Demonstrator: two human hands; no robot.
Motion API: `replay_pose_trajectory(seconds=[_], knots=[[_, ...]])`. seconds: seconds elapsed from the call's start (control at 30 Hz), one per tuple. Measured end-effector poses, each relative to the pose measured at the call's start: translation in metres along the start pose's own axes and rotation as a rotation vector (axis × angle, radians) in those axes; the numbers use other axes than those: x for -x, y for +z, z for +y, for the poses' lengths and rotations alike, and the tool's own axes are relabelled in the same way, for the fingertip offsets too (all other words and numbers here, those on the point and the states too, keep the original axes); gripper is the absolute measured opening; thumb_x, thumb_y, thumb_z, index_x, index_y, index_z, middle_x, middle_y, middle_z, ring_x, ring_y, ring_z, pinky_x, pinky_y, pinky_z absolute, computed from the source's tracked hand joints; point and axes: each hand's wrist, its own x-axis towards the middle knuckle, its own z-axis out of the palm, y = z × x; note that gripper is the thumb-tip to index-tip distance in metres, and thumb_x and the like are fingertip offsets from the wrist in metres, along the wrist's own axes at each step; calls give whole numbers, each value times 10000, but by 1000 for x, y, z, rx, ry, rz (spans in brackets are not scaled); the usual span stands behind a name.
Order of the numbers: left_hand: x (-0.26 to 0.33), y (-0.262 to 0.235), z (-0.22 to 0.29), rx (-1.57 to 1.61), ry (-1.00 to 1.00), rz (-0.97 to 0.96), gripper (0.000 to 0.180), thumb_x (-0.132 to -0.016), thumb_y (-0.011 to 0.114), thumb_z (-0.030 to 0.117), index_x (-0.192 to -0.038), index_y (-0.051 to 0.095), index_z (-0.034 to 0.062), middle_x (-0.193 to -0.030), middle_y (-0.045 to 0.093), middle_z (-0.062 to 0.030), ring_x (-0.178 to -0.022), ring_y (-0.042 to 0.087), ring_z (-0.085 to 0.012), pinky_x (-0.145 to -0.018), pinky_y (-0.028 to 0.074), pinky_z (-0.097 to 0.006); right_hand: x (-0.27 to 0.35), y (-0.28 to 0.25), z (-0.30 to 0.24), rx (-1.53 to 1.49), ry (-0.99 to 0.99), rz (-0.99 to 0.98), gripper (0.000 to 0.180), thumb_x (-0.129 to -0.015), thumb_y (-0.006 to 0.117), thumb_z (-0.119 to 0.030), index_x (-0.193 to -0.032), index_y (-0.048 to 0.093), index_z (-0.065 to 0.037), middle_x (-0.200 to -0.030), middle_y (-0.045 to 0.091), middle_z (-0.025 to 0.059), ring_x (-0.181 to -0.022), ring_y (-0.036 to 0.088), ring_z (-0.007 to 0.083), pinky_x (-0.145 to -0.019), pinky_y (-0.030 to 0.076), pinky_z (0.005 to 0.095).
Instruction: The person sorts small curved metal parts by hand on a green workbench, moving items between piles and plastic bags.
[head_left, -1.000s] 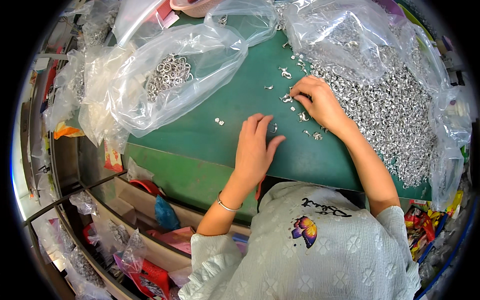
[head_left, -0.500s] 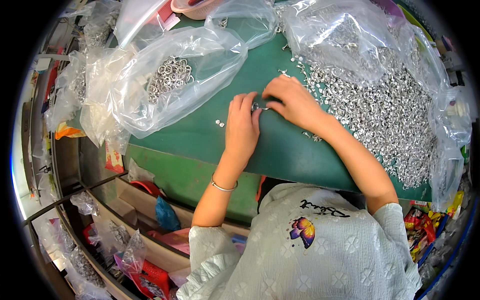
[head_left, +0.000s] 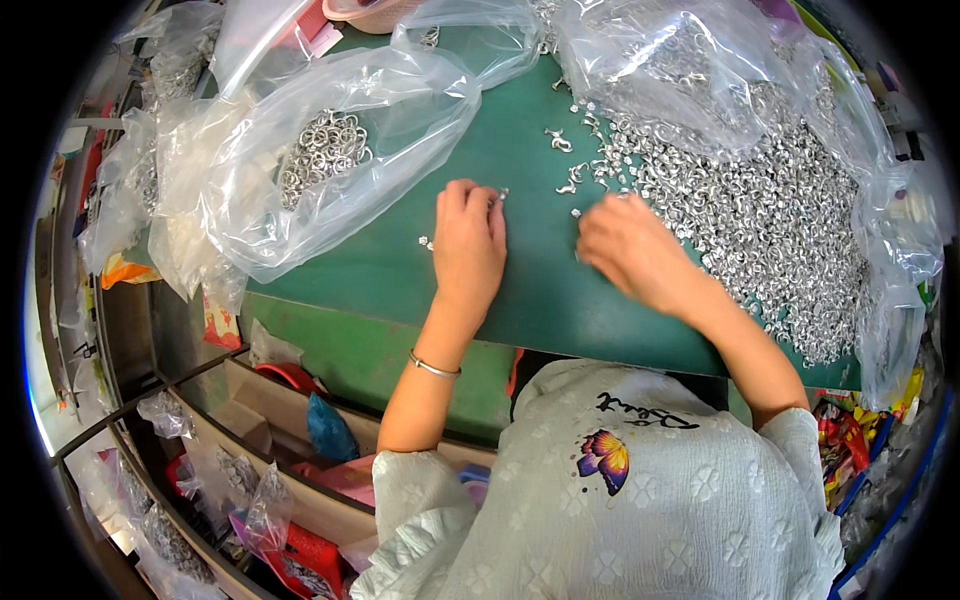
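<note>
Seen from the head camera, both hands are laid palm-down on a green table [head_left: 520, 300]. The left hand [head_left: 468, 245] is held flat with the fingers loosely together, and a small silver piece [head_left: 502, 194] is pinched at its fingertips, near the middle of the table. Two tiny metal bits [head_left: 426, 242] are left just to its left. The right hand [head_left: 632, 252] is curled loosely at the near edge of a big heap of small silver rings [head_left: 770, 200], which is spread over the right side of the table; whether anything is gripped in it cannot be told. To the far left, a clear plastic bag [head_left: 330, 160] is filled with larger metal rings [head_left: 322, 150]. A thin bracelet [head_left: 433, 367] is worn on the left wrist.
</note>
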Motion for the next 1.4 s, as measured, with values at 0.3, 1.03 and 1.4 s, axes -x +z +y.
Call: replay_pose_trajectory(seconds=[0.3,1.03,1.4], knots=[[32,-5,60,266,67,-270,314,-804,664,-2,-1109,593,21,-1099,528,-172,-1025,509,-345,-902,425,-406,68,-11,-17,-212,267,139,254,-738,734,-92,-973,642,-59,-1000,568,63,-897,523,259,-790,386,359],[67,26,93,245,73,-301,269,-799,634,-54,-1059,598,2,-984,560,-124,-881,543,-298,-783,441,-378,96,-9,-19,17,436,338,208,-753,715,-42,-950,649,-46,-886,604,73,-860,544,264,-786,396,360],[71,21,107,319,78,-384,377,-796,653,-48,-1163,569,-17,-1078,544,-152,-949,535,-326,-854,444,-386,109,4,-16,-86,472,368,173,-776,703,-61,-942,655,-53,-869,606,58,-835,546,244,-743,390,351]])
